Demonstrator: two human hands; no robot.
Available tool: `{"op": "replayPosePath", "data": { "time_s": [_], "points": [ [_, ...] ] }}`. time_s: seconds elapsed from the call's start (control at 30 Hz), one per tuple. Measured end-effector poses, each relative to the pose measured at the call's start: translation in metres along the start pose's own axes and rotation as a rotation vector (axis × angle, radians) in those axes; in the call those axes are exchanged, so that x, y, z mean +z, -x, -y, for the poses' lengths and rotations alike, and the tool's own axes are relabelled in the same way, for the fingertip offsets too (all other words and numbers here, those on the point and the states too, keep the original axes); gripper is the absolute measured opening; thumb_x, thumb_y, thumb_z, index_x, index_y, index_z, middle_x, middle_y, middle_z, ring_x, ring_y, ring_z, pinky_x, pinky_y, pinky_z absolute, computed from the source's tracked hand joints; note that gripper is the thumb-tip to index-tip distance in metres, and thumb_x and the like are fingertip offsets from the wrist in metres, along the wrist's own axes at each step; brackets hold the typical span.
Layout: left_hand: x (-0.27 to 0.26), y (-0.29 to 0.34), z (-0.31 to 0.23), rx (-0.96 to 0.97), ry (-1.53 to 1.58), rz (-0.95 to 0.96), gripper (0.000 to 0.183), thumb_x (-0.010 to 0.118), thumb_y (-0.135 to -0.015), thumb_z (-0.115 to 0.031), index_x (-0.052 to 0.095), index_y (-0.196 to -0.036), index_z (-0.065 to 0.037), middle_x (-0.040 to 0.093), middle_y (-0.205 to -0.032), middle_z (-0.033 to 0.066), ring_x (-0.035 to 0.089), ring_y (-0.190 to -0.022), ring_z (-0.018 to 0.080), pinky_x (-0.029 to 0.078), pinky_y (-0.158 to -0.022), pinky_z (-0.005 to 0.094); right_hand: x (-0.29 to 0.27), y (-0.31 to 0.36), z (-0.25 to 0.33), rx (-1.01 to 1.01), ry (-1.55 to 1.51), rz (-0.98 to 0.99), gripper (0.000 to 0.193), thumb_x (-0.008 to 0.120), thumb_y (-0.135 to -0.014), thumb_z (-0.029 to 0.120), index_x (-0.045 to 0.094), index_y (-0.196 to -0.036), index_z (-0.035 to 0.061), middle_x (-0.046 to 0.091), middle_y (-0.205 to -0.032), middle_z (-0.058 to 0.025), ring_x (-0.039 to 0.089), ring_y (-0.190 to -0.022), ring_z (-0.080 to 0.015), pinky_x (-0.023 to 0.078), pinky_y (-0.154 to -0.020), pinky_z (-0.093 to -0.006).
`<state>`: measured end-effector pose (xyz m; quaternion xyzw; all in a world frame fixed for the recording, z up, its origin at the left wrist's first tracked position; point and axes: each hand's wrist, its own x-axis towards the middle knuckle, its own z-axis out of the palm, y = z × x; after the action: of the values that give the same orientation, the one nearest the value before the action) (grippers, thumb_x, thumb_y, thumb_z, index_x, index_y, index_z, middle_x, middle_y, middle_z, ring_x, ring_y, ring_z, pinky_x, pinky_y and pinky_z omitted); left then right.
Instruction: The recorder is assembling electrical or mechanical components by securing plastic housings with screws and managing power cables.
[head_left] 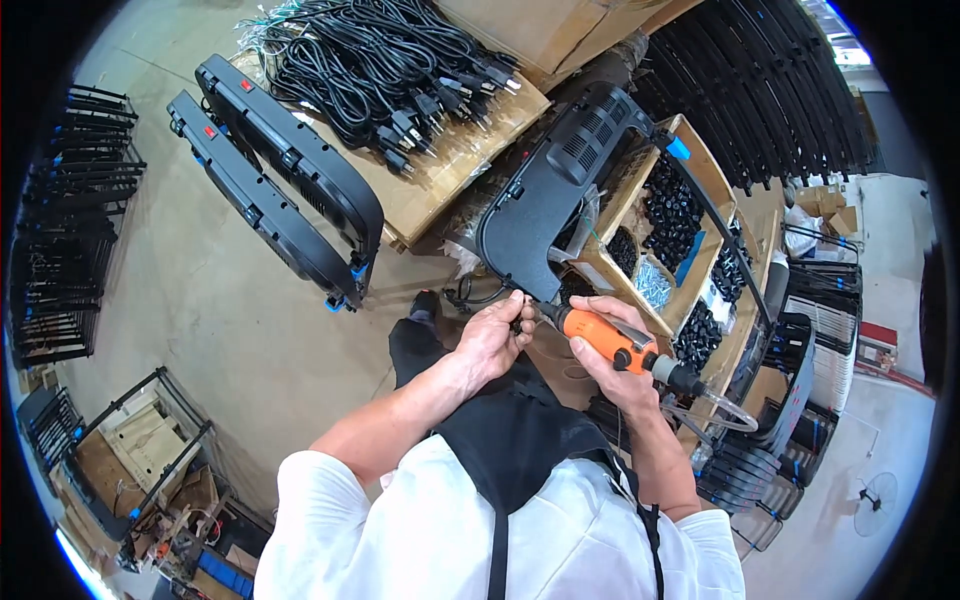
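My right hand (615, 350) grips an orange air screwdriver (597, 332) with a hose at its back end. Its dark nose points left, at the near end of a black plastic housing (527, 225) with vent slots. Right at that end, my left hand (492, 338) has thumb and fingers pinched together beside the tool's tip. Something small and dark shows among those fingers, too small to name. A black cord (475, 297) hangs by the housing's near left corner. Whether the bit touches a screw is hidden by the fingers.
A divided wooden box (597, 262) holds black plastic parts and silver screws (653, 285). Bundled black power cords (370, 70) lie on a cardboard-covered surface (450, 170). Two more black housings (270, 190) stand at left. Black tube frames (75, 220) are stacked farther left.
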<state>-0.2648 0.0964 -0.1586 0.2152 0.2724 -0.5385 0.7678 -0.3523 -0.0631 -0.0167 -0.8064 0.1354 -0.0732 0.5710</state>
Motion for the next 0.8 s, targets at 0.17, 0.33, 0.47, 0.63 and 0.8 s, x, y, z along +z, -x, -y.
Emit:
{"op": "replayPosePath", "data": {
  "time_s": [0.17, 0.33, 0.47, 0.63, 0.8],
  "points": [
    [0.004, 0.003, -0.007, 0.008, 0.086, 0.005, 0.02, 0.059, -0.112, -0.028, 0.066, -0.107, -0.01, 0.064, -0.088, -0.0012, 0.059, -0.075, 0.012, 0.049, -0.066, 0.0265, 0.003, -0.005, 0.005, 0.002, -0.004, 0.088, 0.052, 0.078, -0.09, -0.003, 0.056, -0.136, 0.0024, 0.068, -0.136, -0.0191, 0.065, -0.129, -0.0294, 0.053, -0.111, -0.0438],
    [0.006, 0.004, -0.014, -0.052, 0.106, -0.002, 0.019, 0.056, -0.113, -0.026, 0.066, -0.112, -0.009, 0.061, -0.087, -0.0013, 0.056, -0.074, 0.0127, 0.046, -0.065, 0.0268, 0.004, -0.012, 0.007, -0.018, 0.027, 0.104, 0.052, 0.078, -0.089, -0.002, 0.056, -0.136, 0.0023, 0.069, -0.135, -0.0186, 0.065, -0.129, -0.0293, 0.053, -0.111, -0.0439],
    [0.011, 0.006, -0.02, -0.088, 0.142, 0.014, 0.021, 0.054, -0.114, -0.027, 0.065, -0.113, -0.009, 0.06, -0.086, -0.0017, 0.054, -0.073, 0.0128, 0.045, -0.064, 0.0276, 0.01, -0.017, 0.01, -0.018, 0.034, 0.105, 0.051, 0.079, -0.089, -0.002, 0.057, -0.135, 0.0022, 0.069, -0.135, -0.0184, 0.066, -0.129, -0.0291, 0.053, -0.111, -0.0434],
    [0.008, 0.005, -0.027, -0.046, 0.112, 0.032, 0.024, 0.052, -0.114, -0.029, 0.063, -0.117, -0.009, 0.061, -0.088, -0.0012, 0.055, -0.074, 0.0137, 0.047, -0.066, 0.0285, 0.023, -0.022, 0.01, -0.029, 0.066, 0.073, 0.051, 0.079, -0.09, -0.001, 0.057, -0.136, 0.0021, 0.069, -0.135, -0.0179, 0.066, -0.128, -0.0277, 0.053, -0.11, -0.0427],
    [0.008, 0.01, -0.027, -0.022, -0.05, -0.031, 0.028, 0.048, -0.115, -0.027, 0.065, -0.117, -0.005, 0.07, -0.098, 0.0053, 0.065, -0.079, 0.0163, 0.054, -0.07, 0.0301, 0.038, -0.039, 0.014, 0.088, 0.11, 0.051, 0.04, 0.077, -0.092, 0.004, 0.064, -0.13, 0.0033, 0.07, -0.134, -0.0144, 0.067, -0.124, -0.0218, 0.053, -0.107, -0.038]
  ]
}}
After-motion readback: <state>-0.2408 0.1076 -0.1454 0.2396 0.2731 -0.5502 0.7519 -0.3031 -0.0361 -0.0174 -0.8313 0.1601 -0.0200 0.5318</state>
